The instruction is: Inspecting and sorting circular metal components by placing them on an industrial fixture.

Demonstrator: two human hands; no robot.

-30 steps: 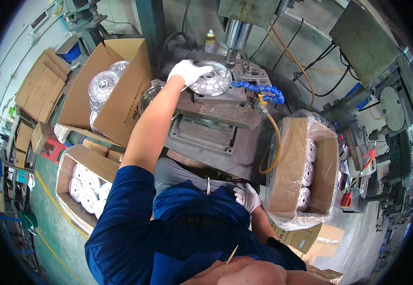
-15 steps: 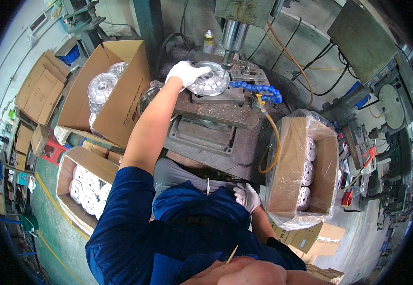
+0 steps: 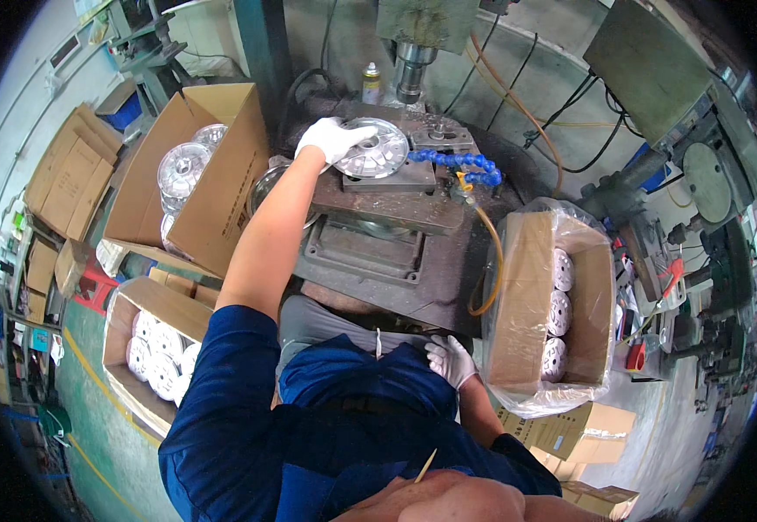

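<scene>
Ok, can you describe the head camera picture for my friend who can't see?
A white-gloved left hand holds the edge of a silver disc on a machine fixture, beside a blue hose. The gloved right hand lies near the lap; open cardboard boxes hold more round pieces.

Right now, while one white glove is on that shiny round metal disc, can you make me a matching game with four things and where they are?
Things:
A. White-gloved left hand
B. White-gloved right hand
C. Blue beaded plastic hose
D. Cardboard box in clear plastic

Places:
1. Down beside the dark blue clothing
2. At the person's right, with pale round discs in a row inside
3. At the left edge of the shiny round metal disc
4. Just right of that shiny disc

Pairs: A-3, B-1, C-4, D-2
</scene>
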